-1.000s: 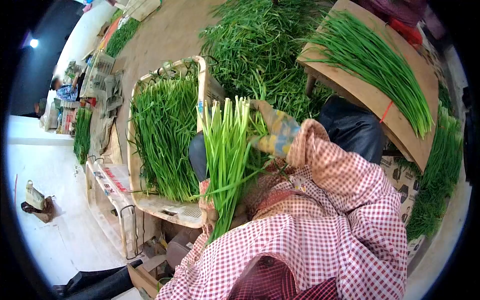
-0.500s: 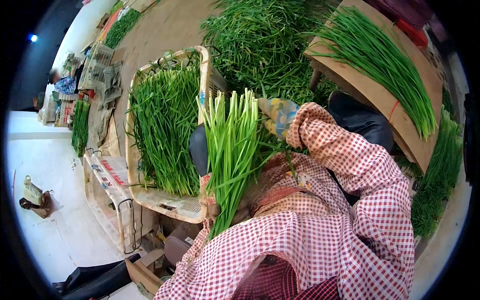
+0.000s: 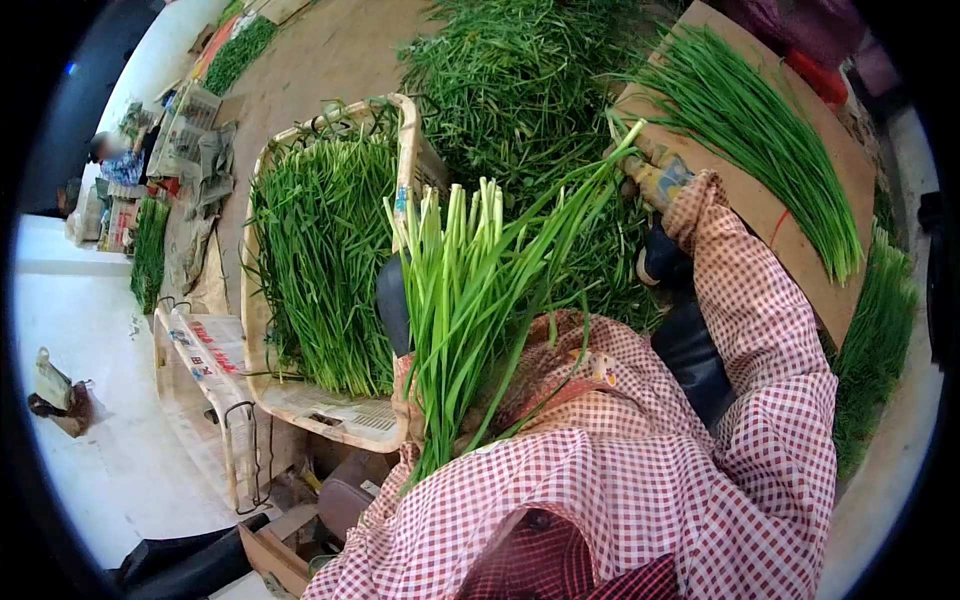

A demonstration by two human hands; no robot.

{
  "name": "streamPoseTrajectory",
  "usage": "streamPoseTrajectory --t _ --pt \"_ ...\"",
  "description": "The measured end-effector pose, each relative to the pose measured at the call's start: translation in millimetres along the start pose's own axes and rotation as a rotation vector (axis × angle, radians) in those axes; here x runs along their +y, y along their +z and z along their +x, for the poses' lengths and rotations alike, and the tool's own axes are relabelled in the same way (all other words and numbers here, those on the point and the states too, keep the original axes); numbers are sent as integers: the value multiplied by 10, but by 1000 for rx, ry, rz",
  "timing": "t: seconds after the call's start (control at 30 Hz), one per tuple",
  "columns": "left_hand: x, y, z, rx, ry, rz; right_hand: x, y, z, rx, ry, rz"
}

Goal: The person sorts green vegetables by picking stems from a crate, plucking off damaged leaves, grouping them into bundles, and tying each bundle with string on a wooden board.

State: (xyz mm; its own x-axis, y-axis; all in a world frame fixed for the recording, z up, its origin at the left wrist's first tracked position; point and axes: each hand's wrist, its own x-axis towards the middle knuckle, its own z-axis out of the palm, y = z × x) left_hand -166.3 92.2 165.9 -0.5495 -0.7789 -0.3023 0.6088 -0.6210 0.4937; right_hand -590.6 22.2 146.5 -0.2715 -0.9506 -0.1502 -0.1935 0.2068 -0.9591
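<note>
Mottled yellow, blue and grey-brown cloth wraps our right hand [image 3: 655,178], its fingers closed around the pale ends of a few long green stalks [image 3: 585,200] that slant down and leftward. Our left hand [image 3: 413,425], mostly hidden by leaves, grips a loose bunch of flat-leaved green stalks [image 3: 452,285] in front of our body. This bunch stands nearly upright, its whitish, blunt ends fanned unevenly at the top, the leaves below glossy, ribbon-like and deeper green. Around our arms hangs a thin red-and-white checked cloth garment [image 3: 600,490], creased into soft folds. Just left of the bunch we see a scuffed cream plastic crate [image 3: 335,428], round-cornered and slotted, packed with upright dark green leaves [image 3: 325,270]. Beyond the bunch spreads a tangled heap of narrow green leaves [image 3: 510,90]. Farther to our right, a smooth, flat brown board [image 3: 842,145] bears a neat sheaf of slender green stalks [image 3: 750,140], crossed near its lower end by a thin red band [image 3: 780,227].
</note>
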Motion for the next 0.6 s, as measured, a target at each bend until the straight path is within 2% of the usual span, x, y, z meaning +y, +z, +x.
streamPoseTrajectory --t 0.1,0.13,0.17,0.2,0.23,0.27,0.33,0.4,0.5,0.57,0.6 --pt "-16 -12 -19 -28 3 -13 62 -280 6 -131 -25 -97" --pt "-19 -24 -18 -41 3 -19 377 -416 55 -286 -137 159" --pt "-28 -35 -25 -50 2 -25 242 -432 34 -401 -142 399" --pt "-24 -53 -78 -56 -11 -29 99 -445 10 -524 -122 637" --pt "-48 -70 -52 -85 -11 -42 -357 -360 -155 -595 11 857" --pt "-42 -102 -121 -95 -29 -42 -443 -359 -247 -524 69 851" --pt "-74 -155 -98 -147 -47 -71 -572 -392 -337 -582 18 885" --pt "-54 -216 -159 -202 -71 -84 -661 -465 -359 -462 61 838" --pt "-11 -319 -142 -325 -86 -159 -852 -631 -400 -196 -10 720" --pt "79 -375 -147 -443 -105 -227 -1026 -657 -410 198 -84 453" --pt "152 -396 -142 -508 -107 -256 -1090 -688 -399 184 -95 459"
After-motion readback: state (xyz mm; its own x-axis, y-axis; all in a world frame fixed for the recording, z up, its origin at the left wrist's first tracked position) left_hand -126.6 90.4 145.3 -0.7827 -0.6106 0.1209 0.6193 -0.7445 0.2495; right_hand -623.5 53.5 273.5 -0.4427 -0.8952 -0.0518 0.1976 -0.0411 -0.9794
